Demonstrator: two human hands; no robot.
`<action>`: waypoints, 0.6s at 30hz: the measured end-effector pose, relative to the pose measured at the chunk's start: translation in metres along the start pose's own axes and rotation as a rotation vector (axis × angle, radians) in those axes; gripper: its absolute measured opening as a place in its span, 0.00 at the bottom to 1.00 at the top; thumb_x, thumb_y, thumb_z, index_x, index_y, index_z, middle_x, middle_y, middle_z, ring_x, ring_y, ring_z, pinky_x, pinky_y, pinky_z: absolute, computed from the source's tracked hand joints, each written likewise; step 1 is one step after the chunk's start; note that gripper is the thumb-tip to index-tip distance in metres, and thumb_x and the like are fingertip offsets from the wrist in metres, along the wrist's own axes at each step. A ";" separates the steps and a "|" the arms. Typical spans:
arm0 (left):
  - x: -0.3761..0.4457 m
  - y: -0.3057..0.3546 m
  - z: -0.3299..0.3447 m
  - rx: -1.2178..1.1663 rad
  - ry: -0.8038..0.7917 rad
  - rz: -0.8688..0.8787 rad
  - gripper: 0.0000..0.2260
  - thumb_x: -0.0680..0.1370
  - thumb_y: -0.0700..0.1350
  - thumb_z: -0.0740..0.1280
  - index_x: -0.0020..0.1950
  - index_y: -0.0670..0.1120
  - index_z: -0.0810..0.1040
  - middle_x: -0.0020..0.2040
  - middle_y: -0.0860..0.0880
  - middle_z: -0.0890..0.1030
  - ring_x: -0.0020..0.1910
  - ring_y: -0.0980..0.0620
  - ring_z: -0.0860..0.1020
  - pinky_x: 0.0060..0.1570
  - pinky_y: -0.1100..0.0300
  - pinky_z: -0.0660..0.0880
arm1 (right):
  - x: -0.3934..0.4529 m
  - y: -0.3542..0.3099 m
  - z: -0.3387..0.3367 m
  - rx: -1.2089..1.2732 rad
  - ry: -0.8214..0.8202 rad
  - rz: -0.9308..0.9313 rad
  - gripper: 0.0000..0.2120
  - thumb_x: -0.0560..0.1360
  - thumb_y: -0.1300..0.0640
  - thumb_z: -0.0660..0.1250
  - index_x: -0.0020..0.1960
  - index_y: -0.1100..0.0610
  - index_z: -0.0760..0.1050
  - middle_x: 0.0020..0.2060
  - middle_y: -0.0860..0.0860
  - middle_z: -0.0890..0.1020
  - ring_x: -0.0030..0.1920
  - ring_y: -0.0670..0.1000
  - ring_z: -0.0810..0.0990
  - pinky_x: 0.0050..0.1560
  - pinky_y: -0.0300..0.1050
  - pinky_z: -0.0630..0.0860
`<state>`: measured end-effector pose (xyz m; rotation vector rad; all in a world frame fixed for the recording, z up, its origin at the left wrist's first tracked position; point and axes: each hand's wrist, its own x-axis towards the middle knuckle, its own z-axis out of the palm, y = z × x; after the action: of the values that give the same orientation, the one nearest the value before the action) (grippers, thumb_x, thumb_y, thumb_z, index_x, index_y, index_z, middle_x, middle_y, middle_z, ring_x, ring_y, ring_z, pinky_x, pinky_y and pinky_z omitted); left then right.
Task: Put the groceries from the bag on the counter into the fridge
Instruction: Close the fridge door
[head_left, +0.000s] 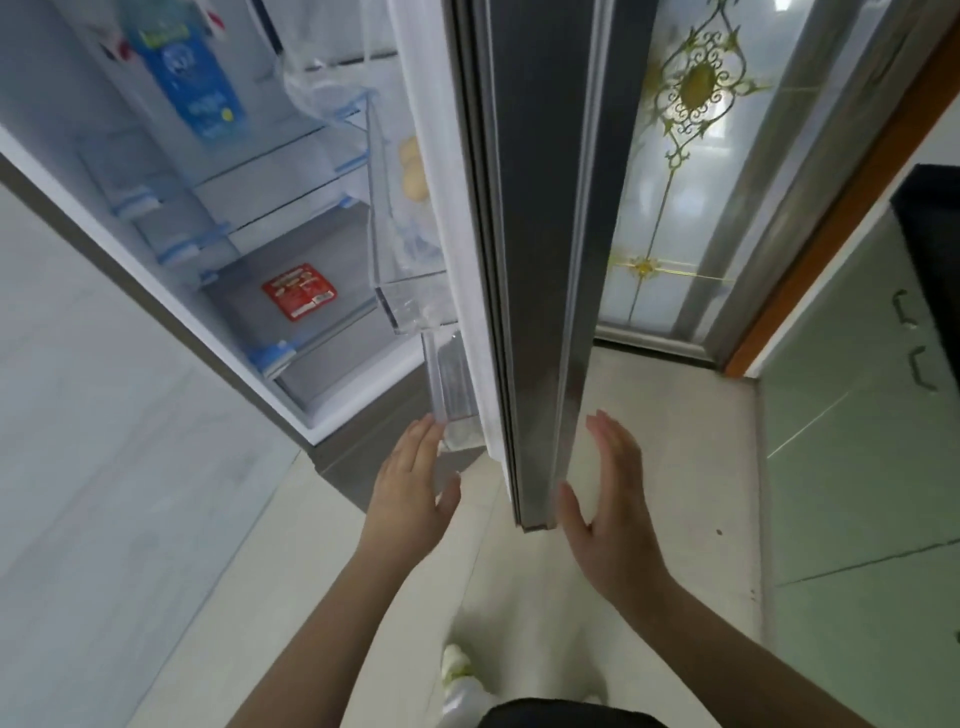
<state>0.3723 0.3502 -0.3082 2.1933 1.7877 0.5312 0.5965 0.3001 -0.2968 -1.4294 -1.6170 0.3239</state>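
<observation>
The fridge stands open on the left, its grey door swung out edge-on toward me. My left hand is flat and empty on the inner side, fingertips at the lowest clear door bin. My right hand is open and empty beside the door's outer face, near its bottom corner. Inside, a blue carton stands on an upper glass shelf and a red packet lies on the lower drawer cover. Eggs and a clear plastic bag sit in a door bin.
A white wall panel runs along the left. A frosted glass door with gold ornament is behind the fridge door. Green cabinets under a dark counter stand at the right. Pale tiled floor lies below.
</observation>
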 end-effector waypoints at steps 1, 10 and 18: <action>-0.007 0.004 -0.003 -0.050 0.031 -0.015 0.27 0.79 0.48 0.66 0.77 0.49 0.62 0.76 0.50 0.65 0.75 0.50 0.63 0.73 0.50 0.63 | 0.000 -0.001 0.003 0.037 -0.044 0.032 0.29 0.78 0.55 0.63 0.75 0.57 0.56 0.72 0.57 0.65 0.73 0.52 0.64 0.71 0.38 0.62; -0.061 0.043 -0.034 -0.400 0.130 0.009 0.18 0.78 0.52 0.61 0.68 0.56 0.65 0.59 0.60 0.73 0.60 0.63 0.73 0.59 0.70 0.69 | 0.012 -0.023 0.040 0.258 -0.175 0.064 0.25 0.78 0.55 0.65 0.72 0.58 0.63 0.66 0.51 0.72 0.64 0.44 0.73 0.61 0.37 0.73; -0.041 0.007 -0.062 -0.410 0.277 -0.110 0.21 0.78 0.48 0.66 0.68 0.59 0.64 0.62 0.56 0.75 0.60 0.63 0.74 0.57 0.61 0.75 | 0.041 -0.060 0.077 0.418 -0.290 0.061 0.20 0.76 0.66 0.63 0.66 0.54 0.67 0.58 0.45 0.76 0.59 0.45 0.77 0.57 0.41 0.76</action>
<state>0.3447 0.3067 -0.2545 1.8008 1.7218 1.1107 0.5038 0.3470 -0.2773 -1.1464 -1.6120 0.8838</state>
